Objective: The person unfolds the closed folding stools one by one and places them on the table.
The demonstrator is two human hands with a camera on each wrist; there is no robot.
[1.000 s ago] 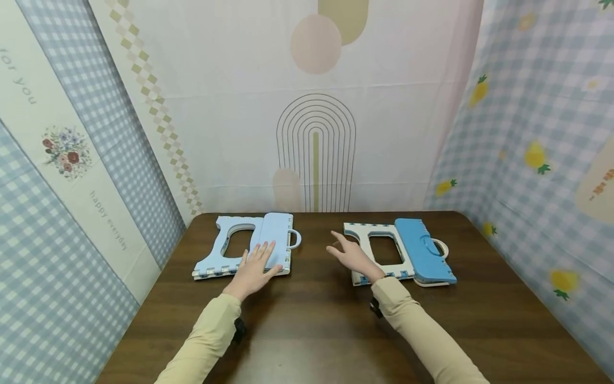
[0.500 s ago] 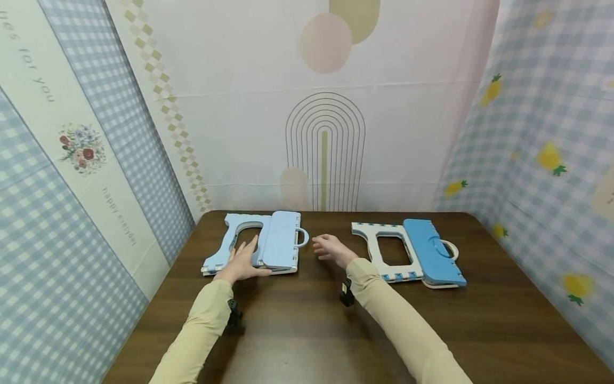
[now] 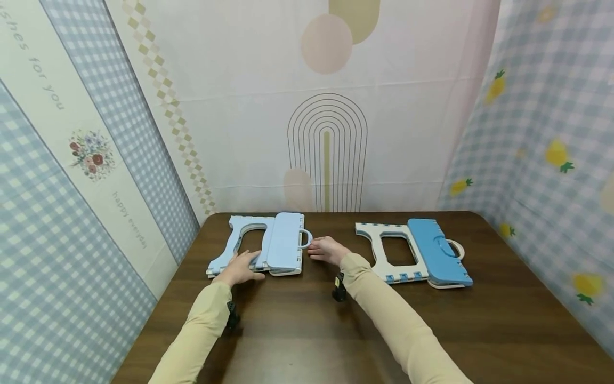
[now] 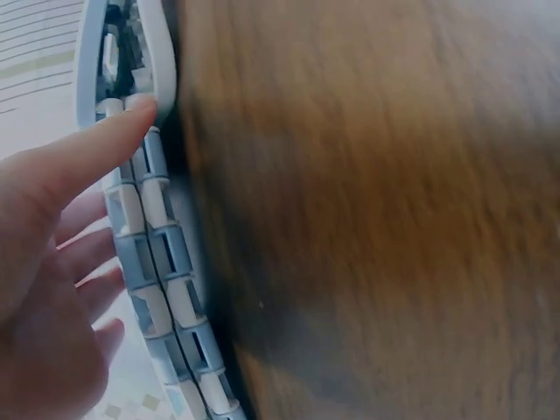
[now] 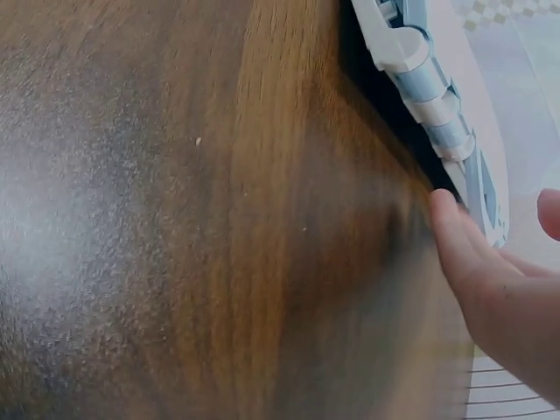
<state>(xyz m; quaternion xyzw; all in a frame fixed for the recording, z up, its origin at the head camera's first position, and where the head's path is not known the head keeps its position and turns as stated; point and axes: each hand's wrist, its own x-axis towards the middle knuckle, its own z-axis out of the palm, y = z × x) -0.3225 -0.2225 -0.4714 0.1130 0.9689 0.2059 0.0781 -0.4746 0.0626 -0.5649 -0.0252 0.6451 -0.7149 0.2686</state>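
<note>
A light-blue folding stool [image 3: 286,241] lies folded flat on the table's left side, its loop handle [image 3: 306,239] pointing right. My left hand [image 3: 238,268] rests over its near edge, fingers spread on the leg panel. In the left wrist view the thumb [image 4: 109,144] lies against the hinged side edge [image 4: 166,262]. Beside the handle end is my right hand [image 3: 328,250], its fingers slightly bent. The right wrist view has its fingertips [image 5: 444,206] close to the stool's end; whether they touch is unclear. The handle itself is partly behind the fingers.
A second folding stool [image 3: 438,250], blue and white, lies folded to the right of my right hand, with a white handle at its right end. Both stools are on a dark wooden table [image 3: 297,330]. A patterned cloth [image 3: 249,133] hangs behind the back edge.
My right hand has moved left from the blue-and-white stool to the light-blue stool's handle. My left hand has slid from the seat panel to the near edge. The head view has shifted slightly.
</note>
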